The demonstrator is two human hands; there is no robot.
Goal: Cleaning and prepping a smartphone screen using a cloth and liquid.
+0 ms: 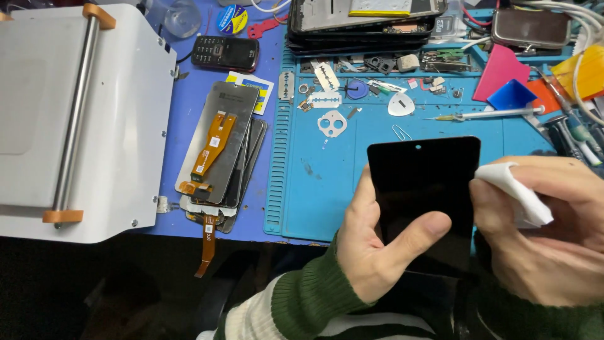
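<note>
Cluttered repair desk [207,217] w/ blue silicone work mat [314,195]. Left hand [371,242] closed round black phone screen panel [423,189], thumb across front glass, panel held upright-ish above mat's near edge. Right hand [547,233] curled on white wipe [519,192], wipe touching panel's right edge. Stack of display assemblies w/ orange flex cables [220,151] left of mat, white laminating machine [82,119] beyond. Razor blades [326,88], syringe [491,114], stacked phone frames [365,25] farther back.

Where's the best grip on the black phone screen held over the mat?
Probably by the long side edges of the black screen, coming from the lower end nearest the person. It is a thin, flat panel, face up; the left hand already cradles it there, thumb on glass, leaving the face clear.
</note>
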